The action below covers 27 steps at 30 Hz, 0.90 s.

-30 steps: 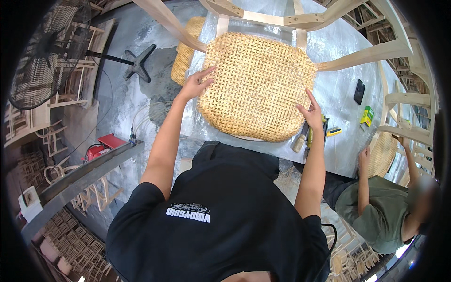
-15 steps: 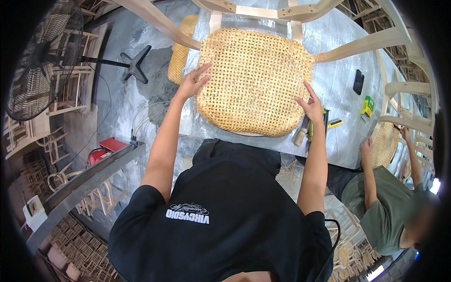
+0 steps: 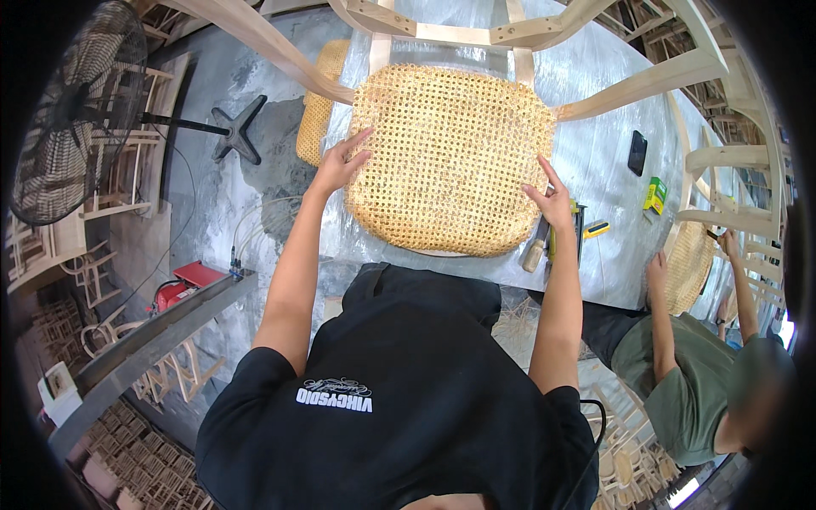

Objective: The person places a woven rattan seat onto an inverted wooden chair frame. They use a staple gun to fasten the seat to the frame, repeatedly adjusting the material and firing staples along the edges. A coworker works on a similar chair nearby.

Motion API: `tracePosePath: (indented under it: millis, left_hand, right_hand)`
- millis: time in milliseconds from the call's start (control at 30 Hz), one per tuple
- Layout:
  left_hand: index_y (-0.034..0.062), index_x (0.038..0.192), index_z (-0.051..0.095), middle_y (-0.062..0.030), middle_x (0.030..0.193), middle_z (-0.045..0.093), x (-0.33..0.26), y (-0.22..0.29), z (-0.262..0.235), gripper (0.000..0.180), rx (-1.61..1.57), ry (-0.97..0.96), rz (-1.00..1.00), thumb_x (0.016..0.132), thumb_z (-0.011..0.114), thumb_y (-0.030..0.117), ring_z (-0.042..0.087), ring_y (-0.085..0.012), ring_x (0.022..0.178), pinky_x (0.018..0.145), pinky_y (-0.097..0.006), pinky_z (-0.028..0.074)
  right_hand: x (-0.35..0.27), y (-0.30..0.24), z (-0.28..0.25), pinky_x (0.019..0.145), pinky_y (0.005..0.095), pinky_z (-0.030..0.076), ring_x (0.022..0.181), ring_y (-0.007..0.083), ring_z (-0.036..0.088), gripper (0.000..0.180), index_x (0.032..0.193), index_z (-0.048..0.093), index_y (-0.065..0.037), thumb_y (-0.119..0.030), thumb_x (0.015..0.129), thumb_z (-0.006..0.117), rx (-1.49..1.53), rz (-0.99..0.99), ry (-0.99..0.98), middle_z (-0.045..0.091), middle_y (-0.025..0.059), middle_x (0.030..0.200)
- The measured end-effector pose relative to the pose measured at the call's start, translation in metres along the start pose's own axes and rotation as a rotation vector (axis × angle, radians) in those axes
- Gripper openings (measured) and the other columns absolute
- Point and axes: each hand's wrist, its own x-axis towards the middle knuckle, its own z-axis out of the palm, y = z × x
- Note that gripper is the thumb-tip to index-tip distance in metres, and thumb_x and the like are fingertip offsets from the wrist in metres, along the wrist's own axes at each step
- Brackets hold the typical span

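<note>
In front of me a woven cane seat panel (image 3: 446, 161) lies on an upturned pale wooden chair frame (image 3: 450, 32), whose legs and rails reach away from me. At the panel's left edge is my left hand (image 3: 342, 161), its fingers apart and the fingertips on the cane. My right hand (image 3: 551, 197) touches the right edge, thumb and fingers spread. Neither hand is wrapped round anything. Beside my right wrist lie a wooden-handled tool (image 3: 535, 253) and a yellow and black tool (image 3: 580, 228), partly behind my forearm.
Another cane piece (image 3: 314, 127) is at the left table edge. To the right lie a yellow knife (image 3: 599, 229), a phone (image 3: 637, 153) and a green-yellow box (image 3: 655, 195). A co-worker (image 3: 693, 374) handles another cane seat (image 3: 690, 268). A standing fan (image 3: 81, 110) and red machine (image 3: 189, 285) are left.
The cane panel and chair frame appear slightly lower and further left in view, as do the table things. Both my hands stay at the panel's edges with fingers spread.
</note>
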Motion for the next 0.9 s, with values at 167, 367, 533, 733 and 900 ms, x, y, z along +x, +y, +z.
tracePosePath:
  millis: [167,367,533,733,900]
  left_hand:
    - [0.0275,0.147,0.055,-0.0162,0.142,0.060,-0.003,-0.003,0.001,0.052,-0.089,0.019,-0.037,0.096,0.068,0.031,0.053,-0.0307,0.135,0.113,-0.041,0.040]
    - [0.0226,0.143,0.060,-0.0152,0.144,0.059,0.001,-0.003,0.009,0.050,-0.157,0.086,-0.006,0.094,0.072,0.027,0.052,-0.0272,0.137,0.115,-0.039,0.038]
    - [0.0193,0.143,0.060,-0.0149,0.145,0.058,0.001,-0.004,0.012,0.056,-0.181,0.107,0.003,0.090,0.077,0.024,0.053,-0.0270,0.136,0.115,-0.038,0.039]
    - [0.0197,0.143,0.059,-0.0163,0.145,0.057,0.001,0.004,0.013,0.057,-0.190,0.109,-0.029,0.089,0.078,0.024,0.052,-0.0271,0.137,0.115,-0.037,0.039]
    - [0.0199,0.143,0.060,-0.0176,0.145,0.057,0.001,0.005,0.013,0.057,-0.154,0.097,-0.061,0.089,0.078,0.025,0.052,-0.0282,0.137,0.115,-0.038,0.039]
  right_hand:
    - [0.002,-0.001,0.003,0.075,0.0215,0.052,0.103,0.0062,0.061,0.080,0.151,0.050,-0.017,-0.008,0.080,0.084,-0.024,0.040,-0.014,0.052,0.0091,0.152]
    - [0.002,0.003,0.000,0.057,0.0187,0.042,0.075,-0.0002,0.051,0.080,0.151,0.050,-0.018,-0.006,0.080,0.084,0.009,-0.006,0.008,0.054,0.0069,0.151]
    - [0.001,-0.003,0.002,0.056,0.0183,0.040,0.070,-0.0010,0.046,0.080,0.151,0.051,-0.019,-0.005,0.079,0.083,0.011,0.022,-0.003,0.054,0.0055,0.151]
    - [0.000,-0.003,0.001,0.056,0.0178,0.040,0.071,-0.0012,0.046,0.080,0.151,0.051,-0.019,-0.004,0.079,0.083,0.020,0.019,0.004,0.054,0.0058,0.151]
    - [0.001,0.000,0.000,0.058,0.0178,0.042,0.076,-0.0004,0.051,0.080,0.151,0.051,-0.019,-0.005,0.079,0.084,0.008,0.027,0.008,0.054,0.0051,0.151]
